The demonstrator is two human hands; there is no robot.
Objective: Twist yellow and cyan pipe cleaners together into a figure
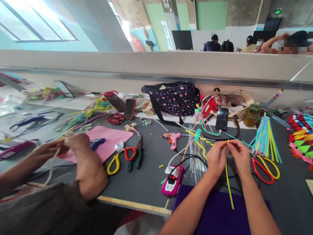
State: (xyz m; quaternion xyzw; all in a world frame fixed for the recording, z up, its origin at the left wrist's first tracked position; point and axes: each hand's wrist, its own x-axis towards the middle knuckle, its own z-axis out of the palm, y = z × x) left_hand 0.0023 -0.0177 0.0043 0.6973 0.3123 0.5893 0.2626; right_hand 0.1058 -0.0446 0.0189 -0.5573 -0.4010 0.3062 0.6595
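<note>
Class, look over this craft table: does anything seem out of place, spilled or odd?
Small bright offcuts lie scattered across the dark table. Both hands, left hand and right hand, pinch a yellow pipe cleaner. Nothing looks damaged.

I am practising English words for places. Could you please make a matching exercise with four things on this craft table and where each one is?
Things:
1. yellow pipe cleaner
2. glue gun
3. polka-dot bag
4. red-and-yellow scissors

Places:
A. against the back wall
B. just right of the right hand
C. pinched between both hands
D. on the mat, left of the left hand

Pairs: 1-C, 2-D, 3-A, 4-B
</note>
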